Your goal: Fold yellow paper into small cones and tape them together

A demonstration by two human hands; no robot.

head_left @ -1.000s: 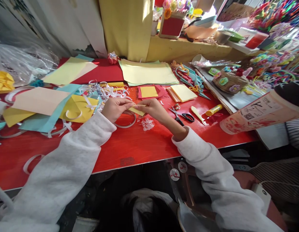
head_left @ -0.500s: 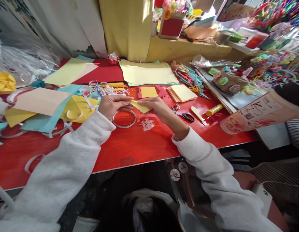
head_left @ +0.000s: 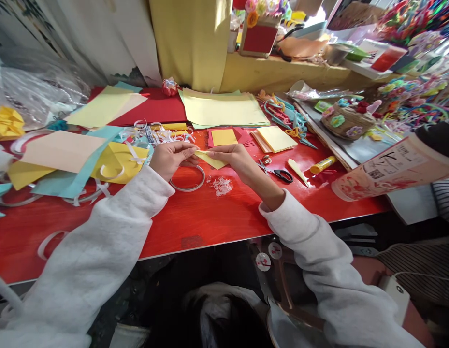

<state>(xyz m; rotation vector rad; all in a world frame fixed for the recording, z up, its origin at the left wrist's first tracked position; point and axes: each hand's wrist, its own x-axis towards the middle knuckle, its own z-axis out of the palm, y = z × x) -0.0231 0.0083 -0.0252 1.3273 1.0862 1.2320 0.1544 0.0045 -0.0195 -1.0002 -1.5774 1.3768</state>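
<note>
- The left hand (head_left: pixel 173 158) has its thumb and fingertips pinched together on the left end of a small yellow paper (head_left: pixel 214 161).
- The right hand (head_left: pixel 233 155) grips the paper's other side, fingers laid along its upper edge; its thumb is mostly hidden, so how firmly it presses cannot be told.
- The paper is held between the two hands, above the red tabletop (head_left: pixel 210 217), beyond a thin ring (head_left: pixel 187 190) and a patch of white scraps (head_left: pixel 222 186).
- Uneven pulling by the two hands could tear or crumple the paper, since it looks thin and only its ends are gripped.
- Fingers slipping along the edge could leave a crooked crease.
- Should a pinch loosen, the paper might drop onto the ring or pick up white scraps.
- The scissors (head_left: pixel 270 170) lie just beyond the right forearm; a careless sweep that way could knock them or the pale pointed piece (head_left: pixel 298 172) beside them.
- Farther right, the tall cup (head_left: pixel 380 169) stands near the tabletop's front edge and looks tilted, perhaps through lens distortion; a sleeve bump could topple it.
</note>
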